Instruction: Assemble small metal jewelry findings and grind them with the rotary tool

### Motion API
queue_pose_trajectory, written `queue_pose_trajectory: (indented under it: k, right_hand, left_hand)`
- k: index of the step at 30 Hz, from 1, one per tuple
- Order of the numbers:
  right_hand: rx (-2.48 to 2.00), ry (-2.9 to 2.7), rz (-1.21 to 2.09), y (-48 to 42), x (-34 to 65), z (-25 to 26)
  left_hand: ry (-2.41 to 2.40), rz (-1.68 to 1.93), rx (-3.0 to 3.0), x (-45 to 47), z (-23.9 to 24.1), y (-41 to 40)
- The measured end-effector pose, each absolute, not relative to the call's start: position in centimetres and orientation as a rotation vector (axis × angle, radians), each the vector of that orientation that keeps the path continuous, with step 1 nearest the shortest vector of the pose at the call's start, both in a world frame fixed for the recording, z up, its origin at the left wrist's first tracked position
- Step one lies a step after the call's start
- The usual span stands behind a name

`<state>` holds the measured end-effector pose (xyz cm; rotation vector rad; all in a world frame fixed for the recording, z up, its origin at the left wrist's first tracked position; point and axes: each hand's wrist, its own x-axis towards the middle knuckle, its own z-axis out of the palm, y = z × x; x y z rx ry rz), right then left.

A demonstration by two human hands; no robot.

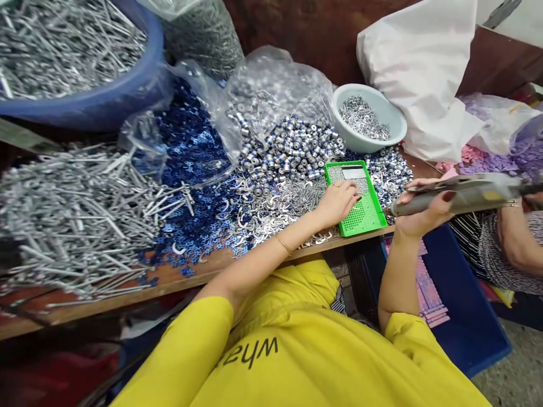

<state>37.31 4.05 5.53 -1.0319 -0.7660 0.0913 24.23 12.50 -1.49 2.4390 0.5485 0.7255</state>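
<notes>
My left hand [338, 202] is over a green tray [345, 230], its fingers bent together at the small silver pieces inside; what they pinch, if anything, is too small to make out. The tray has a grid of holes in its near half and a pale label at the far end. In my right hand [426, 217] is a grey power screwdriver [464, 192], held sideways with its tip pointing left, close to the tray's right edge. Curved silver clips [271, 217] lie left of the tray, near my left forearm.
Metal rods [85, 220], blue parts [190, 152] and silver-blue cylinders [292, 147] are heaped on the bench. A blue tub [85, 110], a pale bowl [371, 144] and a white sack [416, 73] stand behind. A blue bin [470, 316] sits below; another person's arm [520, 237] is at right.
</notes>
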Motion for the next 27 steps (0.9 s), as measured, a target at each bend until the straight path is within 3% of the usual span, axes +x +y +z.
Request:
queue_pose_trajectory:
  k: [5,10,21,27]
  right_hand:
    - [-1.24,-0.803,0.159,4.7,38.1,-0.5]
    - [-1.286,-0.805,0.181,5.0,37.7,-2.6]
    - [-1.26,-0.849,0.183,5.3,37.3,-2.4]
    - [-0.897,-0.945,0.245,1.8,33.4,4.1]
  left_hand:
    - [0.554,0.848,1.904,21.3,-0.7,11.3]
    - [0.627,0.693,1.617,17.3,-0.5,8.8]
    - [0.81,0.602,1.222,14.6,-3.5,4.9]
    - [0.751,0.596,1.278,13.2,-1.6,3.8]
